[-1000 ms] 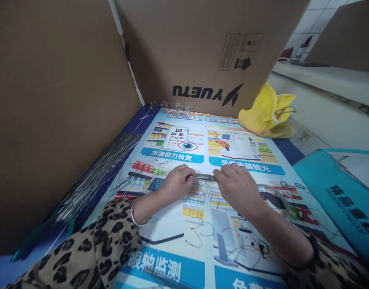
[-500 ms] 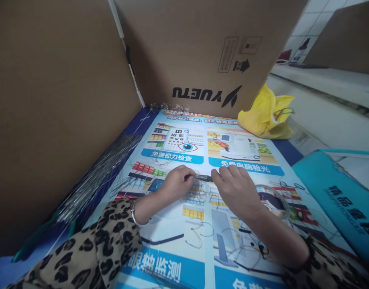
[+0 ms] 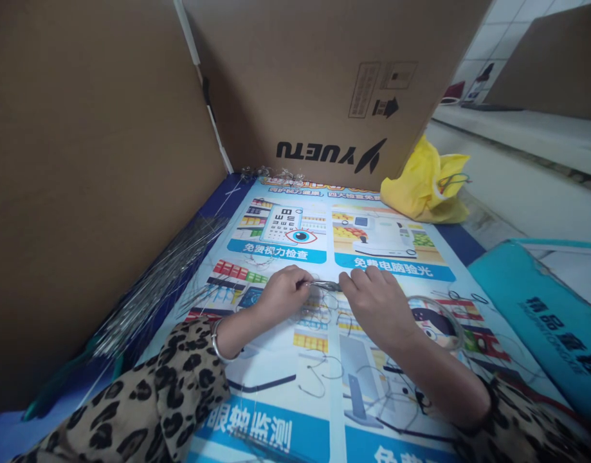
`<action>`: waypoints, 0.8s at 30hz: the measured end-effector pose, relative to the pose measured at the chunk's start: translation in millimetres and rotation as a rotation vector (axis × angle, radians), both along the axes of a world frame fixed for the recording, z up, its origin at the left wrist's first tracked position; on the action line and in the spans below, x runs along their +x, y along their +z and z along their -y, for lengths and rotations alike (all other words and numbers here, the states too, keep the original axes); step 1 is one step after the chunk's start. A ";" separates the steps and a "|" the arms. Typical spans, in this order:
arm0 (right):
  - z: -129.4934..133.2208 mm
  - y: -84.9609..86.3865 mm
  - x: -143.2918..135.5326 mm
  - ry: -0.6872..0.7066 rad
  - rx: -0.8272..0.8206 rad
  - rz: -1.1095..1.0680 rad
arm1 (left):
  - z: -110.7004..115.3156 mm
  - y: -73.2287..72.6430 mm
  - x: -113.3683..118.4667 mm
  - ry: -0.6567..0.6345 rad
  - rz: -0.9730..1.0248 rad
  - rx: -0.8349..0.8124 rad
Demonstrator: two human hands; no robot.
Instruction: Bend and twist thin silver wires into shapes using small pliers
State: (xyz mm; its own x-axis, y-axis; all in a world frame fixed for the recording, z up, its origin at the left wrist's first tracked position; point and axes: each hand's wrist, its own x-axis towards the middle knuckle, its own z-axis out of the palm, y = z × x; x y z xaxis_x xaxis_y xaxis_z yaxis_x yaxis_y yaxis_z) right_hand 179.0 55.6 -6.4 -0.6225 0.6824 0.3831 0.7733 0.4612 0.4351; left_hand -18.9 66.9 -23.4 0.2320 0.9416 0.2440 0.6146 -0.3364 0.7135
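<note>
Where hands [image 3: 285, 294] meet: tool [image 3: 325, 285] (gripped).

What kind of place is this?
Probably a makeshift hand-assembly spot: cardboard boxes wall it in, an optician's poster covers the surface, and a bundle of thin wires lies at the left.

We read "YUETU", inverted, on the cardboard box [image 3: 324, 83]. On the poster [image 3: 324, 257], blue banners read "免费视力检查" and "免费电脑验光"; a lower one read "眼轴监测". The teal bag [image 3: 546, 315] bore characters too blurred to read.
</note>
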 end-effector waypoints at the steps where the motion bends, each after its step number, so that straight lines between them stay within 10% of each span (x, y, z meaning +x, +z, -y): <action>1: -0.1 -0.2 0.2 0.000 -0.002 -0.002 | 0.1 0.0 0.1 0.002 0.001 0.002; 13: -9.4 -13.3 3.5 -0.058 -0.260 -0.160 | -1.7 -2.5 1.6 0.017 0.019 0.018; 24: -4.2 -1.5 0.4 -0.064 -0.129 -0.091 | -2.0 -3.3 1.5 0.065 0.029 0.023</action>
